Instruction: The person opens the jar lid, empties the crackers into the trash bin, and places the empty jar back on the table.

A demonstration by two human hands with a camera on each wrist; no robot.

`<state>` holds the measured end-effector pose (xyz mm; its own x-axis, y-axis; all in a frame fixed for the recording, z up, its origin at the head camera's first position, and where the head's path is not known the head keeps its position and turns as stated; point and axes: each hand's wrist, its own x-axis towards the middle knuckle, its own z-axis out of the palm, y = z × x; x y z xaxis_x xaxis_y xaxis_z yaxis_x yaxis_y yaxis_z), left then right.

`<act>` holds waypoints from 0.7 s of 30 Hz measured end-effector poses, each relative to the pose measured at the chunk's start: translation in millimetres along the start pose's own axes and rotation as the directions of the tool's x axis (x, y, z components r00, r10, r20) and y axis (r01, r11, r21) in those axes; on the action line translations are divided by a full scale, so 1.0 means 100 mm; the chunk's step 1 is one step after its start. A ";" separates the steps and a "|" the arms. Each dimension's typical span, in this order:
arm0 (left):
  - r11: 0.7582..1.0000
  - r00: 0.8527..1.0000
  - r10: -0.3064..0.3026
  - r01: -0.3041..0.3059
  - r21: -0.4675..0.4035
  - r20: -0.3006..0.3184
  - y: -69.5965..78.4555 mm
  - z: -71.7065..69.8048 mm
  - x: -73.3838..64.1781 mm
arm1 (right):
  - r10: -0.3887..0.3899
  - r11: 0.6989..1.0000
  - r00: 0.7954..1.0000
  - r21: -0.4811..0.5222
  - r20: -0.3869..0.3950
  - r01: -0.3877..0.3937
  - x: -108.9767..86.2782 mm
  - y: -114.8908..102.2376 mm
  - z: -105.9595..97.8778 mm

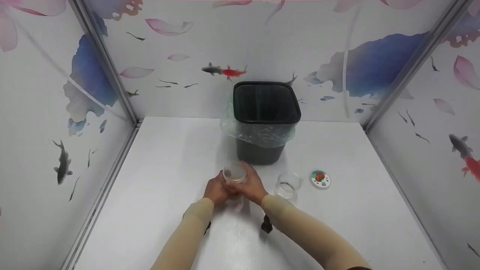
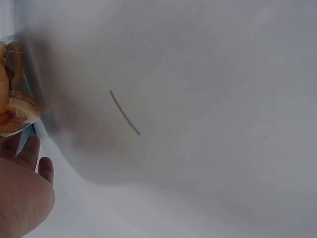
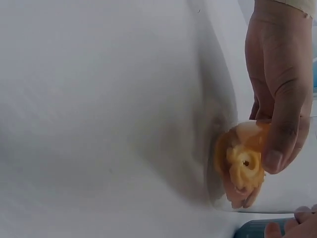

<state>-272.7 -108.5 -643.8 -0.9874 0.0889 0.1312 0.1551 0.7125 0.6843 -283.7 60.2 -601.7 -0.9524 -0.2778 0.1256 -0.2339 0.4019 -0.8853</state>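
Observation:
In the head view, a clear jar (image 1: 235, 171) is between both hands, above the table in front of a bin. My right hand (image 1: 252, 184) grips its right side, thumb across the near wall. On the other side my left hand (image 1: 218, 190) holds it with bent fingers, partly hidden behind the jar. Orange-yellow pieces (image 3: 242, 166), one ring-shaped, lie at the jar's bottom in the right wrist view. The left wrist view catches part of the jar with similar pieces (image 2: 20, 106) at its edge, fingertips (image 2: 45, 168) just beneath.
A dark bin (image 1: 260, 152) with a clear bag over its rim stands behind the hands. To the right are a second clear container (image 1: 288, 185) and a round white lid (image 1: 320, 179) with a red-green picture. A thin brown strip (image 2: 125, 113) shows on the white surface.

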 end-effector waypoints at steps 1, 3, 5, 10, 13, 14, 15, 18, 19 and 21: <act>1.000 1.000 -0.008 0.008 -0.002 0.004 0.00 0.00 0.00 | -0.009 1.000 1.000 -0.002 0.029 0.009 0.02 0.01 -0.03; 1.000 1.000 -0.022 0.023 -0.013 0.015 0.01 0.00 0.01 | -0.025 1.000 0.995 -0.005 0.099 0.026 0.07 0.02 -0.11; 0.999 0.999 -0.035 0.036 -0.029 0.027 0.01 0.00 0.01 | -0.029 0.999 0.984 -0.011 0.174 0.032 0.13 0.02 -0.19; 0.997 0.998 -0.053 0.055 -0.048 0.045 0.01 0.00 0.02 | -0.010 1.000 0.952 -0.011 0.306 0.014 0.21 0.03 -0.31; 0.997 0.997 -0.060 0.063 -0.047 0.045 0.02 0.00 0.02 | -0.010 1.000 0.946 -0.003 0.325 0.011 0.22 0.02 -0.32; 0.997 0.997 -0.058 0.060 -0.049 0.042 0.02 0.00 0.02 | -0.015 1.000 0.946 0.000 0.324 0.016 0.23 0.03 -0.32; 0.997 0.998 -0.057 0.059 -0.049 0.041 0.02 0.00 0.02 | -0.019 1.000 0.947 0.001 0.320 0.020 0.23 0.02 -0.32; 0.997 0.998 -0.059 0.061 -0.042 0.038 0.02 0.00 0.01 | -0.024 0.999 0.957 -0.013 0.288 0.029 0.20 0.02 -0.30; 0.997 0.997 -0.059 0.060 -0.039 0.040 0.02 0.00 0.01 | -0.027 0.999 0.962 -0.015 0.273 0.032 0.19 0.03 -0.29; 0.998 0.997 -0.058 0.059 -0.030 0.042 0.02 -0.01 0.01 | -0.027 0.999 0.971 -0.016 0.236 0.031 0.14 0.03 -0.26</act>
<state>-273.1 -107.3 -641.6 -0.9952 0.0766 0.0607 0.0970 0.6952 0.7122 -302.9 80.4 -591.2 -0.8725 -0.4869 0.0397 -0.2666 0.4065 -0.8739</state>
